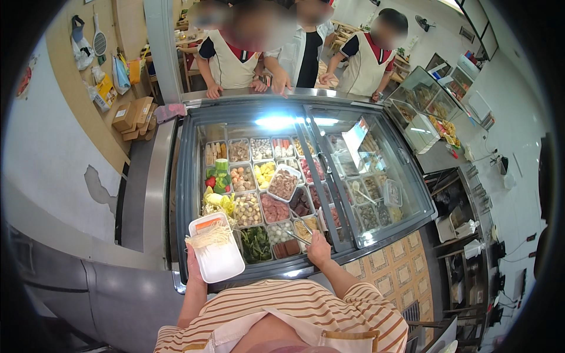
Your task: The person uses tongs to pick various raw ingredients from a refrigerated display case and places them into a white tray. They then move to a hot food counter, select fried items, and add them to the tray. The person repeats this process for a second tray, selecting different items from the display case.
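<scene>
My left hand (193,266) grips the side of a white rectangular tray (223,266) over the near left part of a glass-topped food case. Pale enoki mushrooms (207,237) lie across its far half, some trailing over the left rim, beside an orange-red strip of food (210,222). Metal tongs (298,237) are held in my right hand (319,249), their tips over the near bins. Below them are a bin of yellowish food (306,223), a bin of white balls (281,232) and brown blocks (287,249). Dark leafy greens (256,244) sit between my hands.
The case's dark sliding frame (329,170) and glass cover the right half. A clear tub of brown pieces (283,183) rests tilted on other bins. Several people stand along the far edge, some hands (281,81) on the ledge. Shelving (456,235) stands at right, cardboard boxes (134,116) at left.
</scene>
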Demonstrator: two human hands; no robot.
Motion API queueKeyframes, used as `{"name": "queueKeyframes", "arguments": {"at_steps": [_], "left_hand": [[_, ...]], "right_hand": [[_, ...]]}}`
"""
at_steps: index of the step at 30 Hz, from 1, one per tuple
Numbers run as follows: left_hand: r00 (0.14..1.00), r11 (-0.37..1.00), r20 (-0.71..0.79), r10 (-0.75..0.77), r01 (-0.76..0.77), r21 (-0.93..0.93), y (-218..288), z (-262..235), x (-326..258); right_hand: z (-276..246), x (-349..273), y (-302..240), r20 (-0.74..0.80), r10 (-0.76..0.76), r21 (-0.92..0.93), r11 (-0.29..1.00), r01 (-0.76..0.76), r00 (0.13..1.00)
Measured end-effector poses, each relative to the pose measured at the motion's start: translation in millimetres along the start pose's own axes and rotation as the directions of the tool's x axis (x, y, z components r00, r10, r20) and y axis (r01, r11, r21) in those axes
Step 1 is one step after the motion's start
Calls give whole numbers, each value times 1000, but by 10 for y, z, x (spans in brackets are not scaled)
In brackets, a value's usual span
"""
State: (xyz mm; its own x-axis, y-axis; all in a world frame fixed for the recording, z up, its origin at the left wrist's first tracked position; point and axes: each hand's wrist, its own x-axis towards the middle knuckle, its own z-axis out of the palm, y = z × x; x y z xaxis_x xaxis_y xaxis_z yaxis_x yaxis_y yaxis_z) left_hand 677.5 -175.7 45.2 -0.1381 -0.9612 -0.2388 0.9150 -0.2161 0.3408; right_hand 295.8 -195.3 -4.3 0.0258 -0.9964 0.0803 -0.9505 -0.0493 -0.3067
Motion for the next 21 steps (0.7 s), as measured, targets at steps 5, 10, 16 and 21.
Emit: {"name": "queueKeyframes", "arguments": {"at_steps": [5, 10, 16, 21], "left_hand": [[1000, 1000, -10, -16, 16, -7, 2, 39, -8], [1000, 1000, 6, -19, 19, 3, -7, 8, 3], [1000, 999, 4, 9, -9, 35, -69, 90, 13], [993, 992, -69, 91, -85, 91, -178, 155, -77]], "right_hand": [[-2, -7, -4, 17, 11, 5, 1000, -11, 1000], [27, -2, 19, -2, -13, 28, 1000, 13, 1000], [39, 48, 42, -19, -72, 48, 996, 73, 997], [86, 93, 75, 12, -171, 126, 978, 169, 985]]}}
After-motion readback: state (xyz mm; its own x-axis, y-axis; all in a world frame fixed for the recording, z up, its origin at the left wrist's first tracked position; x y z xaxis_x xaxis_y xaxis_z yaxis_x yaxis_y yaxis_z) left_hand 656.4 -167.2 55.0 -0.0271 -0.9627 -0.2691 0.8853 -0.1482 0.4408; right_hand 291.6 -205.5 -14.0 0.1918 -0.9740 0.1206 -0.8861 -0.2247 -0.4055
